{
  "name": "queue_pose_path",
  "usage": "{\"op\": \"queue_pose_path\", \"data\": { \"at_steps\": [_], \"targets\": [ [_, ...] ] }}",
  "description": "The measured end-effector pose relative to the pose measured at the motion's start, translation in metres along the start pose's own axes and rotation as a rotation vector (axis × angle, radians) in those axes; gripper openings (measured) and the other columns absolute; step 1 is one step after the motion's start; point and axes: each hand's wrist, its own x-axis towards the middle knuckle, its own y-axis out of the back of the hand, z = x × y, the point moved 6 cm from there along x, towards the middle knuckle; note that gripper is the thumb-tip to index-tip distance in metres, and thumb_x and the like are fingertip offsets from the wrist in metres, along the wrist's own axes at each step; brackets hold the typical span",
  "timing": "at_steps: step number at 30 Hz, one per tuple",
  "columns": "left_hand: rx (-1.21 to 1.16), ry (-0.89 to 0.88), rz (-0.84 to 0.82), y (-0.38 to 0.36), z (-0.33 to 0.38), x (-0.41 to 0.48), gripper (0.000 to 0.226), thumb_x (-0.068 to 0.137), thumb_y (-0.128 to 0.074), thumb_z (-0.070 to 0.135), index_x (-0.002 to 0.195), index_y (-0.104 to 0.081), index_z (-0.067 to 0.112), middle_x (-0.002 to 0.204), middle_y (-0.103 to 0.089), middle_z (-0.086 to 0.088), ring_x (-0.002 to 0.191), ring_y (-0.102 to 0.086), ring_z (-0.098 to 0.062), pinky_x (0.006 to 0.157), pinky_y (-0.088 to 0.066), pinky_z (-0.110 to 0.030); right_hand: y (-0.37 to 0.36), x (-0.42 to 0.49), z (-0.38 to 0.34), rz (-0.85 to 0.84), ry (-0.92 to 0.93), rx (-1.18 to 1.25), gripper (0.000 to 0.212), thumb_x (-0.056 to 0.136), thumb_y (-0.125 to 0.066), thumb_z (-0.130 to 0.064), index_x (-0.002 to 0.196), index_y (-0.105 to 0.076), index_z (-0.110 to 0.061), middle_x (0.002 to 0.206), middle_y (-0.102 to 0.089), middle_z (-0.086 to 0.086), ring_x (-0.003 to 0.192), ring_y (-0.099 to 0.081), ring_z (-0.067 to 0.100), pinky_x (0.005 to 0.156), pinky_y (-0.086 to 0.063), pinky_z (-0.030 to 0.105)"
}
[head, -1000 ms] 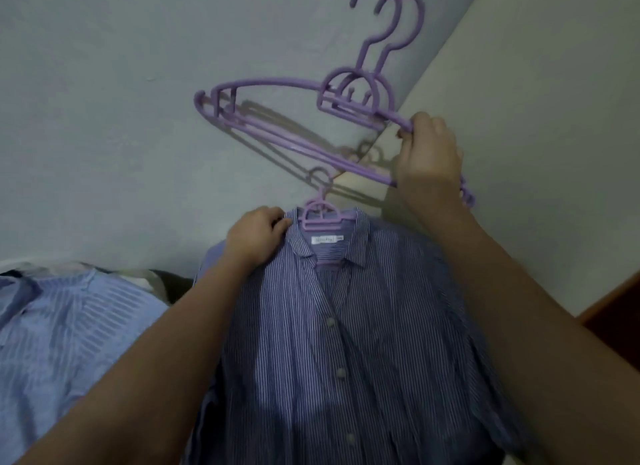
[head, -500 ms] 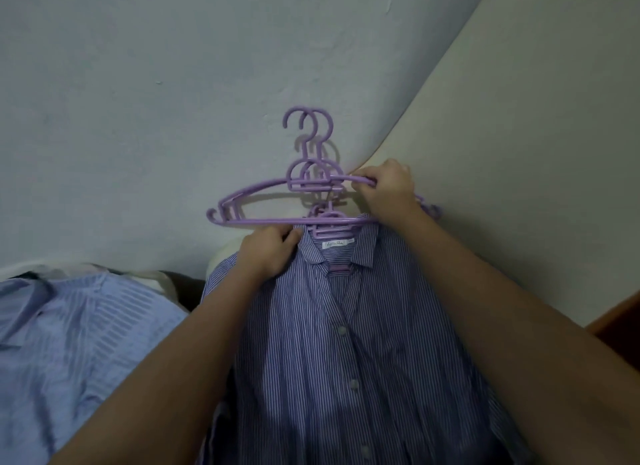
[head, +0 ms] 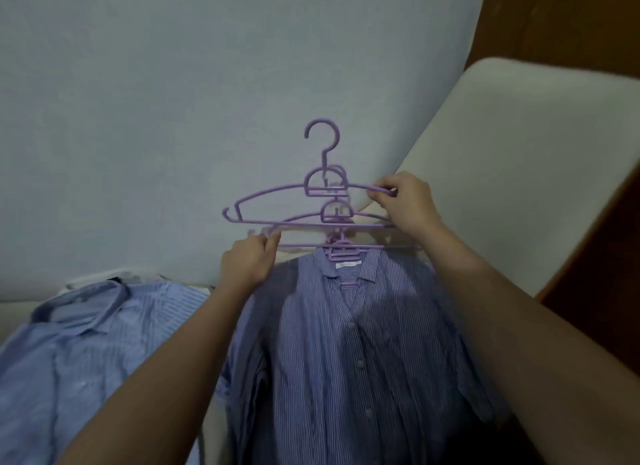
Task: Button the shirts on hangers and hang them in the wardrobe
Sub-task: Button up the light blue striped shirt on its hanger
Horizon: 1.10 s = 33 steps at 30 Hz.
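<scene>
Head camera: the right hand (head: 405, 205) pinched the right end of the top purple hanger (head: 277, 192), while the left hand (head: 247, 262) gripped the left end of a second hanger (head: 301, 217) beneath. Both hangers sat just above the collar of the striped shirt (head: 346, 354), and a light blue shirt (head: 97, 326) lay to its left.

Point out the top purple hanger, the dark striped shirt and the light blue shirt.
top hanger (head: 325, 165), head view, the stem below its hook
dark striped shirt (head: 311, 360), head view, its front panel
light blue shirt (head: 86, 343), head view, its crumpled body
</scene>
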Motion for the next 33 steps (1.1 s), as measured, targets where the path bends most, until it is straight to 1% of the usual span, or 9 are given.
{"op": "queue_pose_path", "data": {
  "at_steps": [3,6,12,16,20,23,27,30,33],
  "targets": [
    [-0.066,-0.003,0.047,0.043,-0.003,-0.024,0.067,0.102,-0.027,0.061,0.097,-0.074,0.014,0.103,-0.074,-0.014,0.102,-0.066,-0.038,0.094,-0.051,-0.048,0.019,-0.019,-0.039,-0.011,-0.008,0.143,0.009,0.087,-0.073,-0.022,0.082,-0.074,-0.014,0.067,-0.066,0.005,0.060,-0.055,0.015,0.060,-0.045,0.024],
    [-0.139,0.006,0.058,0.080,-0.011,-0.051,0.070,0.097,-0.029,0.066,0.090,-0.074,0.013,0.092,-0.075,-0.008,0.094,-0.067,-0.033,0.092,-0.052,-0.046,0.024,-0.041,-0.078,-0.062,0.027,0.206,0.011,0.083,-0.078,-0.023,0.084,-0.073,-0.014,0.065,-0.059,0.000,0.058,-0.047,0.009,0.050,-0.034,0.010],
    [-0.240,0.045,0.078,0.136,-0.049,-0.104,0.046,0.103,-0.047,0.045,0.092,-0.076,0.011,0.086,-0.076,-0.004,0.091,-0.066,-0.026,0.088,-0.052,-0.037,0.008,-0.077,-0.152,-0.165,0.080,0.372,0.014,0.090,-0.068,-0.028,0.096,-0.073,-0.017,0.071,-0.055,-0.004,0.065,-0.046,0.012,0.060,-0.038,0.024],
    [-0.246,0.136,0.046,0.150,-0.094,-0.126,0.034,0.099,-0.057,0.031,0.089,-0.077,0.006,0.081,-0.076,-0.006,0.087,-0.070,-0.027,0.085,-0.054,-0.035,-0.007,-0.083,-0.187,-0.104,0.105,0.470,0.017,0.098,-0.058,-0.020,0.100,-0.073,-0.013,0.067,-0.053,-0.004,0.062,-0.045,0.012,0.063,-0.038,0.028],
    [-0.288,0.282,-0.034,0.149,-0.164,-0.143,0.024,0.093,-0.063,0.013,0.085,-0.074,-0.007,0.074,-0.074,-0.017,0.073,-0.070,-0.033,0.079,-0.059,-0.044,-0.039,-0.088,-0.209,-0.067,0.117,0.508,0.016,0.097,-0.056,-0.018,0.109,-0.065,-0.019,0.066,-0.046,-0.006,0.060,-0.043,0.010,0.063,-0.038,0.026],
    [-0.251,0.394,-0.055,0.151,-0.215,-0.148,0.021,0.093,-0.062,0.006,0.087,-0.072,-0.011,0.074,-0.072,-0.019,0.061,-0.064,-0.026,0.062,-0.056,-0.032,-0.071,-0.091,-0.216,-0.050,0.117,0.529,0.016,0.098,-0.055,-0.018,0.112,-0.059,-0.022,0.065,-0.039,-0.006,0.052,-0.039,0.005,0.053,-0.035,0.021],
    [-0.253,0.545,-0.028,0.153,-0.276,-0.146,0.021,0.094,-0.056,-0.002,0.076,-0.066,-0.007,0.075,-0.067,-0.022,0.050,-0.059,-0.021,0.044,-0.049,-0.020,-0.116,-0.098,-0.219,-0.042,0.127,0.543,0.011,0.098,-0.056,-0.025,0.088,-0.058,-0.022,0.061,-0.037,-0.006,0.050,-0.034,0.004,0.050,-0.030,0.019],
    [-0.186,0.621,-0.022,0.146,-0.315,-0.139,0.014,0.092,-0.061,0.005,0.086,-0.071,-0.004,0.096,-0.071,-0.025,0.081,-0.068,-0.037,0.068,-0.058,-0.029,-0.162,-0.104,-0.211,-0.067,0.111,0.524,0.014,0.098,-0.057,-0.028,0.085,-0.058,-0.022,0.060,-0.038,-0.008,0.053,-0.034,0.006,0.055,-0.031,0.028],
    [-0.038,0.644,-0.049,0.133,-0.335,-0.127,0.023,0.095,-0.060,0.013,0.109,-0.073,-0.001,0.114,-0.071,-0.020,0.109,-0.065,-0.037,0.089,-0.050,-0.038,-0.213,-0.109,-0.196,-0.150,0.085,0.488,0.016,0.098,-0.057,-0.030,0.086,-0.059,-0.020,0.057,-0.041,-0.007,0.052,-0.035,0.011,0.055,-0.029,0.031]
  ]
}}
